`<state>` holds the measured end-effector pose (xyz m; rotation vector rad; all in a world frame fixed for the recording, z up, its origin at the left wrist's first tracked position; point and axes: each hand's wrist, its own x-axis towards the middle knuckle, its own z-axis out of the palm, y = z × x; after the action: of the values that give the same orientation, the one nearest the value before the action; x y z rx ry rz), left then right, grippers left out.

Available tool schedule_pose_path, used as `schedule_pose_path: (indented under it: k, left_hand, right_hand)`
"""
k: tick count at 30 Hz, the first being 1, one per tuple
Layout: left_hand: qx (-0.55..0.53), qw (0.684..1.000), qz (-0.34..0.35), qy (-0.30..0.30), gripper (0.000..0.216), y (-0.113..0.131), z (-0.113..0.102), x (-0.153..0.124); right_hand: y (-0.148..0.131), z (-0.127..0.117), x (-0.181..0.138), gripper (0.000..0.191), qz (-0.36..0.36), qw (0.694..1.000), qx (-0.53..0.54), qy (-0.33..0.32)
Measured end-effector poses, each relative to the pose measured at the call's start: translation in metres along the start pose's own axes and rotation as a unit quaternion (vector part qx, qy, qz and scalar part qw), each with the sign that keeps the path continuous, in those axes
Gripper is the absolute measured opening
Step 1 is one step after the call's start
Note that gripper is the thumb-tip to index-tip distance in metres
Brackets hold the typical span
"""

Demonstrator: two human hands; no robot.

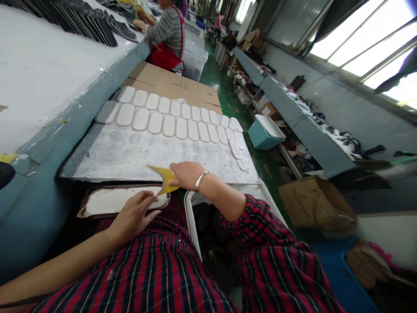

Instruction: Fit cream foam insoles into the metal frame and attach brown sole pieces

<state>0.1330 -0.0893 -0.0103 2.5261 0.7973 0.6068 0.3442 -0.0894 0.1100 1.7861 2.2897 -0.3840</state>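
My right hand (186, 174) grips a yellow flat scraper (163, 177) whose lower tip meets the right end of a brown-rimmed tray (85, 208) of white paste on my lap. My left hand (133, 216) rests on the tray's near edge, fingers on the white paste (110, 201). Just beyond lies a white-stained work board (130, 152). Two rows of white oval insole pieces (169, 124) lie along its far side and curve down its right edge.
A grey-blue conveyor bench (39, 78) runs along my left, with dark shoe parts (94, 21) stacked at its far end. A cardboard sheet (176, 84) lies past the board. Another person in a red apron (167, 39) works farther up. A teal bin (265, 134) and cardboard box (312, 202) stand on the right.
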Motion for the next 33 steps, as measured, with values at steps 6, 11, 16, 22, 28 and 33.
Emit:
schedule_pose_path:
  k: [6, 11, 16, 22, 28, 33]
  left_hand:
    - [0.036, 0.999, 0.012, -0.039, 0.069, -0.014, -0.01, 0.01]
    - [0.124, 0.98, 0.025, -0.155, 0.118, -0.016, -0.001, 0.027]
    - [0.152, 0.967, -0.009, -0.205, 0.125, -0.009, 0.009, 0.032]
    - [0.146, 0.971, -0.015, -0.189, 0.119, -0.003, 0.01, 0.034]
    - [0.115, 0.975, 0.013, -0.187, 0.117, -0.01, 0.002, 0.038]
    - [0.077, 0.977, 0.03, -0.195, 0.109, -0.022, -0.003, 0.04]
  right_hand:
    - [0.039, 0.052, -0.033, 0.037, 0.035, 0.983, 0.148, -0.105]
    - [0.024, 0.101, -0.02, 0.038, -0.039, 0.955, 0.249, -0.158]
    - [0.023, 0.106, -0.005, 0.037, -0.067, 0.951, 0.257, -0.157]
    - [0.029, 0.111, -0.004, 0.034, -0.047, 0.866, 0.437, -0.239]
    - [0.022, 0.124, -0.003, 0.031, -0.014, 0.836, 0.498, -0.229]
    - [0.012, 0.132, -0.001, 0.031, 0.013, 0.834, 0.52, -0.184]
